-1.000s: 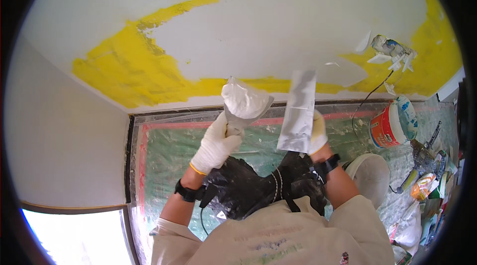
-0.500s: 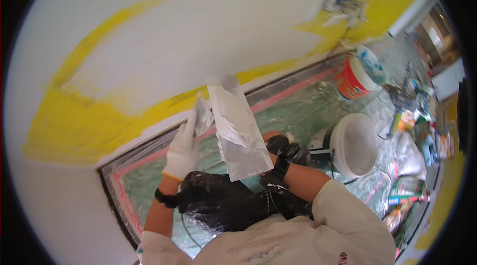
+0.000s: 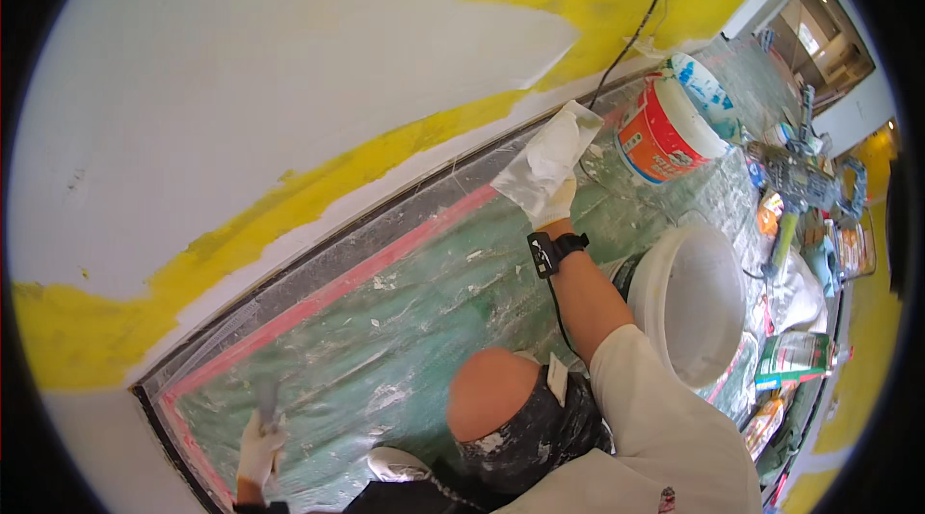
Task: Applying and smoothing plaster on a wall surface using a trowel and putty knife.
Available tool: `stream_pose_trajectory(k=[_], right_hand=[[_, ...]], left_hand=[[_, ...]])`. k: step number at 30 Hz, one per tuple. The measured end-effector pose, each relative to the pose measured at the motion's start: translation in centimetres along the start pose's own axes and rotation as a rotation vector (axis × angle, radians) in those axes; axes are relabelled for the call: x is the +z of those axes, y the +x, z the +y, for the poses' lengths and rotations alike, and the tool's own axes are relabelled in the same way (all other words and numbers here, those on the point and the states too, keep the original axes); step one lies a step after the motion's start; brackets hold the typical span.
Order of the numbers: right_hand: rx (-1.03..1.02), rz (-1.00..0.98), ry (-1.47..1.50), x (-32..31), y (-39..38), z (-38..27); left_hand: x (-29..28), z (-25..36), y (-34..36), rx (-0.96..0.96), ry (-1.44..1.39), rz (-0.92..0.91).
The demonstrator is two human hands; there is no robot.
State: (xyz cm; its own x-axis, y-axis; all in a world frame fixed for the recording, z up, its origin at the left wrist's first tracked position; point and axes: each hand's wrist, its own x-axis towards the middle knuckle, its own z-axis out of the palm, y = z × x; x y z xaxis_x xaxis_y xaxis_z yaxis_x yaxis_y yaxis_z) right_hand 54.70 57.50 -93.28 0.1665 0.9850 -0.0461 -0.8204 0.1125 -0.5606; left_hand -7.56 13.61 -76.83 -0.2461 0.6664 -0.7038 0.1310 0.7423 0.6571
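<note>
Head view: fisheye, left one of side-by-side pair on person's head. Looks down and forward, close above own shirt (image 3: 636,451) and knee (image 3: 494,389). Wall (image 3: 289,129) ahead, its foot slanting lower left to upper right; floor (image 3: 385,331) below. Left hand (image 3: 257,454) near lower edge, right hand (image 3: 563,201) right of centre; doorway (image 3: 821,34) farthest, upper right.

Your right forearm (image 3: 586,294), bare, reaches up-frame, angled slightly left. Right hand (image 3: 559,204), white-gloved, ahead of you at the far end; fingers mostly hidden. Left hand (image 3: 258,448), also white-gloved, sits low in view, far out to your left, fingers curled in. Left wrist (image 3: 249,492) barely shows. Hands well apart. Your bare knee (image 3: 493,394), bent, shows between them.
</note>
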Motion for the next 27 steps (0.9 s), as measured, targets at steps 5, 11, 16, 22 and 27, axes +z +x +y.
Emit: stream_pose_trajectory(k=[5, 11, 16, 22, 27], right_hand=[[0.189, -0.031, 0.145, 4.4, 4.4, -2.8], [-0.121, 0.121, -0.055, 1.6, 11.1, -3.2], [-0.204, 0.081, -0.295, 3.0, 9.9, -1.6], [-0.110, -0.110, -0.450, 12.9, 0.4, 6.6], [-0.096, -0.212, -0.659, 19.8, -7.9, 16.0]], left_hand=[[0.1, -4.4, -7.2, -0.131, -0.288, 0.234], [2.1, -2.9, -8.4, -0.088, -0.319, 0.261], [2.5, -3.6, -9.2, -0.083, -0.343, 0.253], [2.3, -7.4, -10.0, -0.085, -0.422, 0.213], [1.3, -14.3, -12.9, -0.082, -0.557, 0.217]])
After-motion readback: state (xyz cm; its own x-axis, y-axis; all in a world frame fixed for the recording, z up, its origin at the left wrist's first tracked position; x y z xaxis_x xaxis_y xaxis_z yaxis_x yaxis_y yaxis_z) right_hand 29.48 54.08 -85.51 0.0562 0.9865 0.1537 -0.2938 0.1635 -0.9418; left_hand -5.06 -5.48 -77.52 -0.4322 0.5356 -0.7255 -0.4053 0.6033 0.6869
